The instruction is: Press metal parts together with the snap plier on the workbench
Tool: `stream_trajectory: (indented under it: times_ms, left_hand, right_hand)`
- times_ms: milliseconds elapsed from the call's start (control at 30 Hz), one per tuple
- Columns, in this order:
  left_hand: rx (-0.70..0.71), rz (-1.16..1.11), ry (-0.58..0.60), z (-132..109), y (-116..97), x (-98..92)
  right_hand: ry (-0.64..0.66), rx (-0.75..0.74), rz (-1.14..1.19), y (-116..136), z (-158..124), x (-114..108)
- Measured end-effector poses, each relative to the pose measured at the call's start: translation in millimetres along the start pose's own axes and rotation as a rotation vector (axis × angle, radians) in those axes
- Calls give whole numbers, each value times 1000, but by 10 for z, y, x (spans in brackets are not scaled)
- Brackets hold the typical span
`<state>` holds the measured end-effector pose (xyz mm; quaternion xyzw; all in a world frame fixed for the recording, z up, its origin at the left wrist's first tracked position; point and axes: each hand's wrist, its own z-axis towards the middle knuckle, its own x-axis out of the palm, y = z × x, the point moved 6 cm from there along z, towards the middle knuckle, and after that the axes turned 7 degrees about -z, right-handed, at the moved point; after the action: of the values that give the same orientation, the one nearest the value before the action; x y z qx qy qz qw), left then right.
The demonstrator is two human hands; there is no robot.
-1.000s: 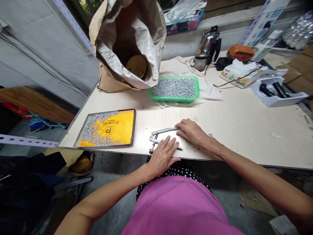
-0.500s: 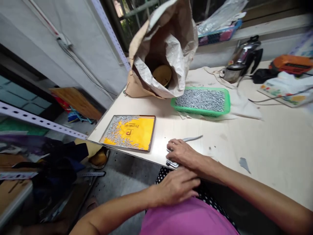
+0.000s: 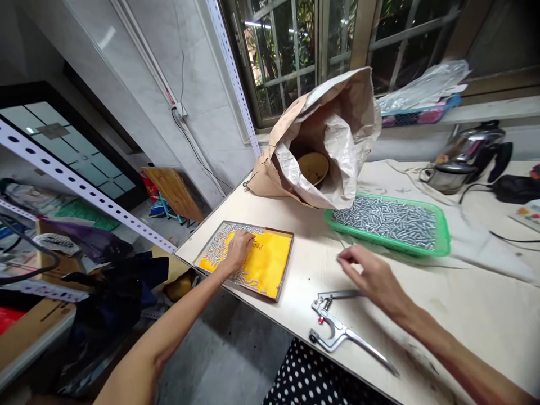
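Note:
My left hand [image 3: 238, 251] reaches over a shallow tray [image 3: 285, 264] with a yellow bottom, its fingers bunched together among small silvery metal pins [image 3: 217, 246]. Whatever lies between those fingertips is too small to make out. In front of the green basket, my right hand [image 3: 375, 277] hovers above the table, thumb and forefinger drawn into a pinch; I cannot make out what is in it. Below that hand, hand pliers [image 3: 337, 332] with a C-shaped jaw and a spring lie on the table, handles spread apart. Neither hand touches the jaw.
A green plastic basket [image 3: 442, 230] full of similar metal pins stands behind my right hand. Next to it leans an open paper sack [image 3: 278, 174] with a round yellowish bowl [image 3: 313, 167] inside. A metal kettle [image 3: 475, 149] and cables are at the back right. The table's front edge runs beside the tray.
My left hand has gone from the table edge by my lap to the tray. The right hand has left the pliers and risen toward the basket. The view has shifted.

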<state>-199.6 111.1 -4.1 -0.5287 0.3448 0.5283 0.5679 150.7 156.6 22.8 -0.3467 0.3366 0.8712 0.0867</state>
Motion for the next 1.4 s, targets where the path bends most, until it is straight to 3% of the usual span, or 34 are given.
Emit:
stream_trajectory:
  times_ms: [100, 233, 333, 500, 633, 700, 800, 900, 1100, 1400]
  left_hand:
    - [37, 5, 48, 193, -29, 126]
    - [66, 13, 96, 328, -77, 246]
    - [77, 19, 140, 394, -65, 289]
    - [72, -9, 186, 446, -96, 218]
    - [0, -280, 101, 169, -497, 48]
    - [-104, -537, 228, -142, -820, 86]
    - [-259, -842, 521, -678, -1339, 284]
    - [-360, -942, 642, -1019, -1624, 501]
    - [-366, -929, 684, -1165, -1660, 777]
    - [-268, -703, 776, -1113, -1691, 753]
  right_hand:
    - [-132, 71, -155, -408, 245, -375]
    - [-157, 113, -328, -663, 328, -561]
    - [-90, 123, -256, -511, 151, -464]
    - [197, 139, -106, -11, -463, -83]
    - [379, 192, -106, 207, -963, 109]
    - [420, 210, -138, 246, -1134, 155]
    - [429, 227, -193, 260, -1265, 190]
    - [398, 222, -240, 274, -1288, 196]
    - [367, 227, -305, 304, -1297, 190]
    - [352, 234, -367, 309, -1330, 217]
